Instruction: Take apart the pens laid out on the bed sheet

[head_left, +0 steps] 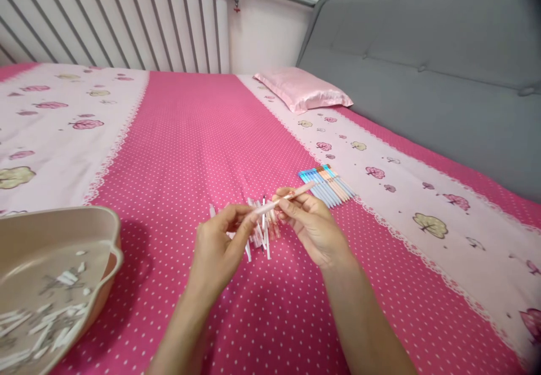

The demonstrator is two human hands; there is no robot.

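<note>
Between my two hands is a slim pale pink pen (pixel 270 206), tilted up to the right above the bedspread. My left hand (pixel 226 242) pinches its lower left end between thumb and fingers. Further up, my right hand (pixel 310 220) grips the pen near its orange-gold marking. Below and behind the hands lies a loose pile of pen parts (pixel 264 234), white, clear and pinkish, partly covered by my fingers. Just beyond my right hand, several pens (pixel 327 186) with blue, grey and peach barrels lie side by side in a row.
A beige plastic basin (pixel 114 262) with small white pieces and thin dark bits inside stands at the lower left. A pink pillow (pixel 302 90) rests further back on the dotted pink bedspread (pixel 190 121). The grey padded backrest (pixel 422 70) borders the right side; a white radiator (pixel 127 20) is behind.
</note>
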